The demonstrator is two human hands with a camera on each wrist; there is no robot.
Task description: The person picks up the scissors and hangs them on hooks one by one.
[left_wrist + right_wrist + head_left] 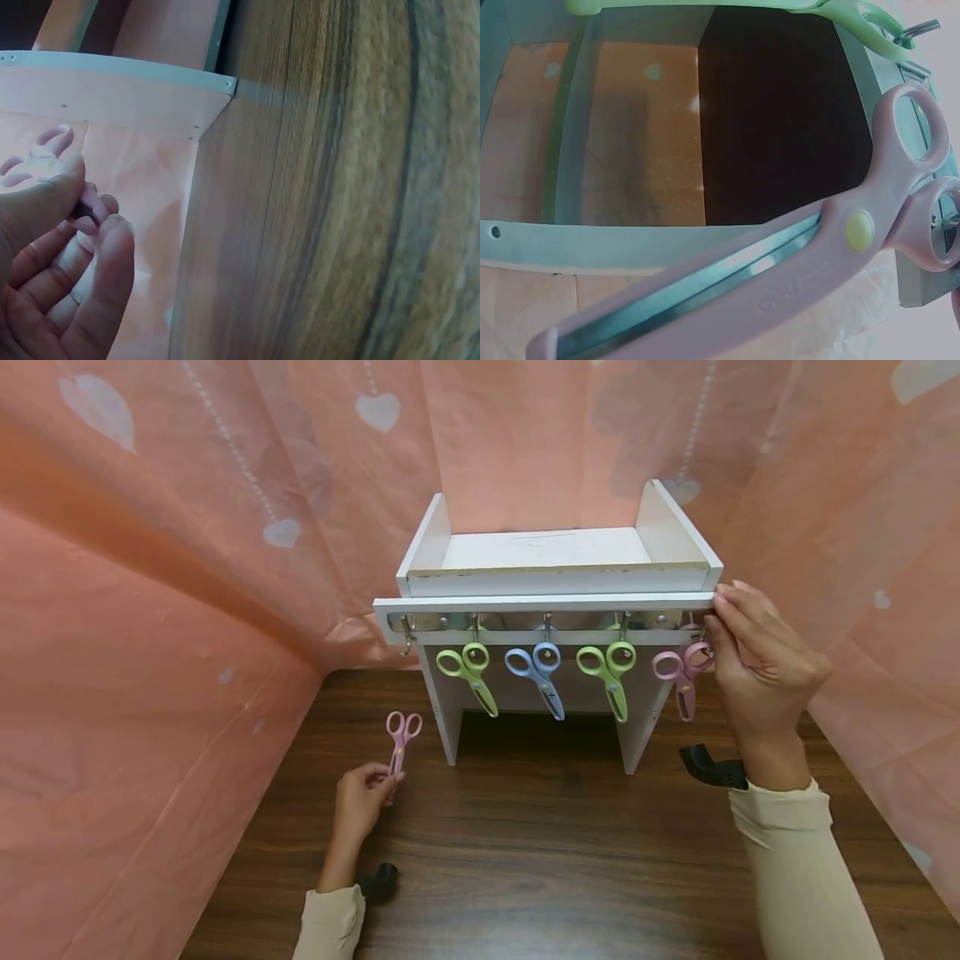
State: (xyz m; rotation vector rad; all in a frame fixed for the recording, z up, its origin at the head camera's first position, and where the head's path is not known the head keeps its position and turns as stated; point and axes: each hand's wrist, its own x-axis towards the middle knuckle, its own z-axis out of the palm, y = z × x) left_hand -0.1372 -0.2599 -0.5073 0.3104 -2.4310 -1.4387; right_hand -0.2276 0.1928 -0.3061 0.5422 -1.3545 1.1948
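Pink scissors (399, 743) are pinched by their blade end between the thumb and fingers of my left hand (362, 800), handle loops up, low to the left of a white shelf. My right hand (772, 672) grips the right end of the white hook rail (510, 603), its thumb beside other pink scissors (684, 681) hanging there. Those hanging scissors (855, 217) fill much of the right wrist view. Along the rail also hang green scissors (472, 675), blue scissors (538, 672) and a second green pair (611, 672). A bare hook (407, 633) is at the left end.
The white shelf unit (528, 581) stands behind the rail, with side panels (446, 718) reaching down to the dark wood surface (525, 852). Pink cloth (150, 735) with heart prints surrounds the sides and back.
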